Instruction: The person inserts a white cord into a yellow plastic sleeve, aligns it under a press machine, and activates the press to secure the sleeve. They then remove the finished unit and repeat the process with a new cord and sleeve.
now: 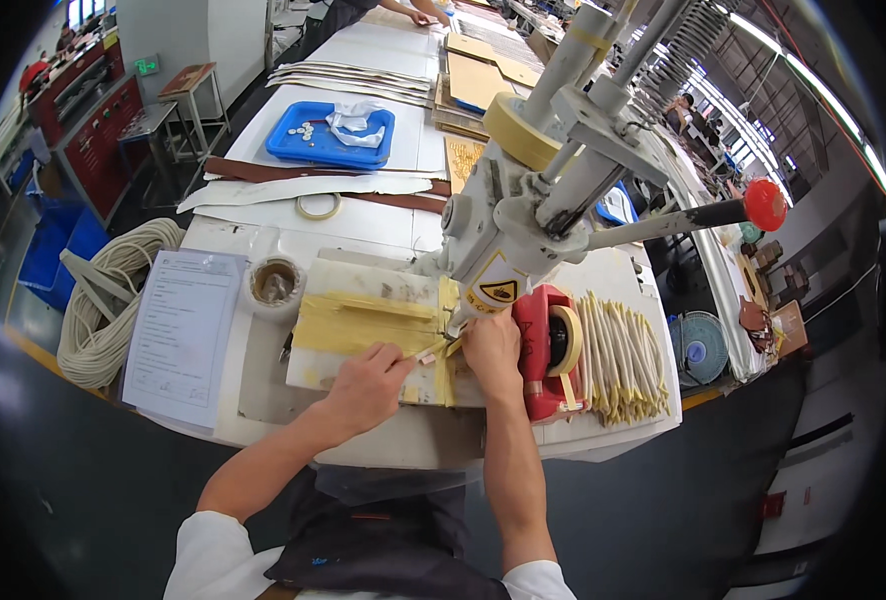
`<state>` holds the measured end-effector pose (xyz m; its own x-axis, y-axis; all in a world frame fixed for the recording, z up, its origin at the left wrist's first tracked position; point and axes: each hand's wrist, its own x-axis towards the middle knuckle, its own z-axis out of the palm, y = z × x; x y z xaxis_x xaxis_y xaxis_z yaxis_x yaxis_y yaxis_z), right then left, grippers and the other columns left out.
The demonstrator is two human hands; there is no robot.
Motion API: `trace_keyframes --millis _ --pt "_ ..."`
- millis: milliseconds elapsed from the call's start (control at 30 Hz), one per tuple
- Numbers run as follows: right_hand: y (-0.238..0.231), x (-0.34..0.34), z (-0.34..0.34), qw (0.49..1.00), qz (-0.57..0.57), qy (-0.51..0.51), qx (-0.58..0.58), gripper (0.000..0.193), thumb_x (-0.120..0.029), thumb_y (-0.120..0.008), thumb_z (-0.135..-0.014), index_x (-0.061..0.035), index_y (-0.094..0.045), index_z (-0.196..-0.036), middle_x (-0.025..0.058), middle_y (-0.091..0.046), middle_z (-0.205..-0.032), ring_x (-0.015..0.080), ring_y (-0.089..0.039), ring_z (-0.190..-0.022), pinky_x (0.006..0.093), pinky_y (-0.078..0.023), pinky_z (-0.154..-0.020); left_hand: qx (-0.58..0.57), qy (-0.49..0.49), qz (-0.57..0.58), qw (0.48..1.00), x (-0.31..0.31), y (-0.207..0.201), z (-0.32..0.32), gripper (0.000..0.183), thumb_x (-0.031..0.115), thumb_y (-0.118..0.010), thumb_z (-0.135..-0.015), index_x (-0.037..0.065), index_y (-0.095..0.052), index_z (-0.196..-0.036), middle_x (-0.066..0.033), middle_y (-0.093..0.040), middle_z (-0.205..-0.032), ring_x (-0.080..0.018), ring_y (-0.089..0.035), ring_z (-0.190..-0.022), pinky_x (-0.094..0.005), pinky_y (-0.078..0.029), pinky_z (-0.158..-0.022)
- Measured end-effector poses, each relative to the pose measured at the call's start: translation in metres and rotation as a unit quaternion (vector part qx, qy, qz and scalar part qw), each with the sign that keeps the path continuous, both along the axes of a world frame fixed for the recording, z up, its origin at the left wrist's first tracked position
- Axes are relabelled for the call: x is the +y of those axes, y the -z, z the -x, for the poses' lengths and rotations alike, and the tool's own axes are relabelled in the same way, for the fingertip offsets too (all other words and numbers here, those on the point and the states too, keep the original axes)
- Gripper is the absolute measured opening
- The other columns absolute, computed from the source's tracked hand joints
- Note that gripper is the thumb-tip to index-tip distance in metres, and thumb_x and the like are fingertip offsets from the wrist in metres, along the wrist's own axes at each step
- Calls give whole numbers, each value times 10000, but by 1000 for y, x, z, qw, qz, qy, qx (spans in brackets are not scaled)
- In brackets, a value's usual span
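My left hand [368, 385] is closed, its fingertips pinching a short pale cord [425, 353] with a yellowish end. That cord points toward the foot of a grey hand press [503, 255], just under its head. My right hand [493, 345] is curled closed right at the press foot; its fingertips are turned away, so what it grips is hidden. Both hands are over a white board [313, 370] partly covered with yellow tape [353, 325]. Touching distance from my right hand stands a red tape dispenser [535, 395] with a tape roll.
Right of the dispenser lie many white cords [623, 360] with yellow ends. A rope coil [103, 340], a printed sheet [185, 335] and a tape roll [275, 283] are left. Farther back is a blue tray [283, 150]. The press's red-knobbed lever [683, 220] juts right.
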<state>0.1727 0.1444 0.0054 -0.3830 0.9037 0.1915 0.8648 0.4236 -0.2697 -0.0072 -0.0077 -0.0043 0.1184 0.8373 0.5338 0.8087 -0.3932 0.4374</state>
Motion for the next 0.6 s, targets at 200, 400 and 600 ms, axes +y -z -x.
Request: trace_keyframes --millis 200,400,600 --pt "7 2 1 1000 -23 -4 15 360 -81 -711 -809 21 -694 -1154 488 -324 -1470 491 -698 -913 486 -584 -854 30 -4 -19 999 0 0 1 348 -28 -657 -729 11 -709 -1071 -76 -588 -908 -248 -611 -851 -363 -527 -711" --pt "3 1 3 999 -6 8 37 358 -106 -712 -821 24 -693 -1154 470 -345 -1474 495 -695 -911 487 -581 -863 43 -7 -18 999 0 -3 0 370 -31 -645 -731 23 -697 -1094 -68 -590 -912 -236 -604 -837 -355 -514 -696" --pt "15 7 -1 1000 -17 -1 -12 373 -125 -727 -824 30 -685 -1161 467 -354 -1468 492 -698 -879 493 -581 -857 62 9 -9 998 0 -2 2 375 -31 -649 -752 -1 -686 -1124 -95 -589 -928 -261 -599 -851 -359 -526 -740"
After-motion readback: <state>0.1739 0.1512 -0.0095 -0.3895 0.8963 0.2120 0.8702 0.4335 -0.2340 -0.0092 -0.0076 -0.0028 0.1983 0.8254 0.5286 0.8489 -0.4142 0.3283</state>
